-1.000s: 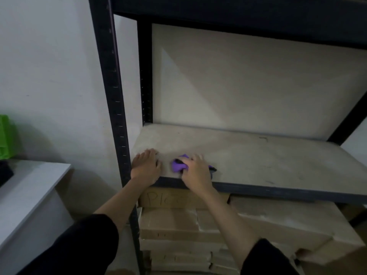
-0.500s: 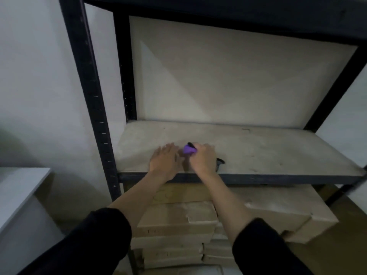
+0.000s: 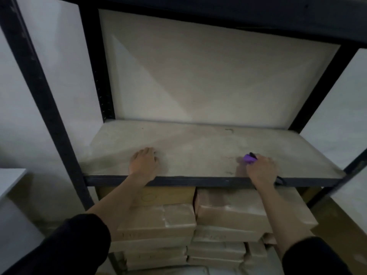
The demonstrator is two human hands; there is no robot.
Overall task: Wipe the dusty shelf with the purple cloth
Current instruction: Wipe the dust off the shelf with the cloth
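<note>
The dusty beige shelf board (image 3: 198, 147) spans a black metal rack. My right hand (image 3: 262, 170) grips the purple cloth (image 3: 249, 158) and presses it on the board near the front right; only a small bunch of cloth shows past my fingers. My left hand (image 3: 144, 162) rests on the board left of centre, by the front edge, holding nothing; its fingers are slightly bent.
Black uprights (image 3: 45, 108) frame the rack, and a dark shelf (image 3: 218, 14) hangs overhead. Stacked brown paper-wrapped packages (image 3: 238, 211) fill the level below. A white wall stands behind, and a white table corner (image 3: 10, 179) sits at the left.
My right hand has slid the purple cloth from beside my left hand to the right along the shelf front. The view has shifted right.
</note>
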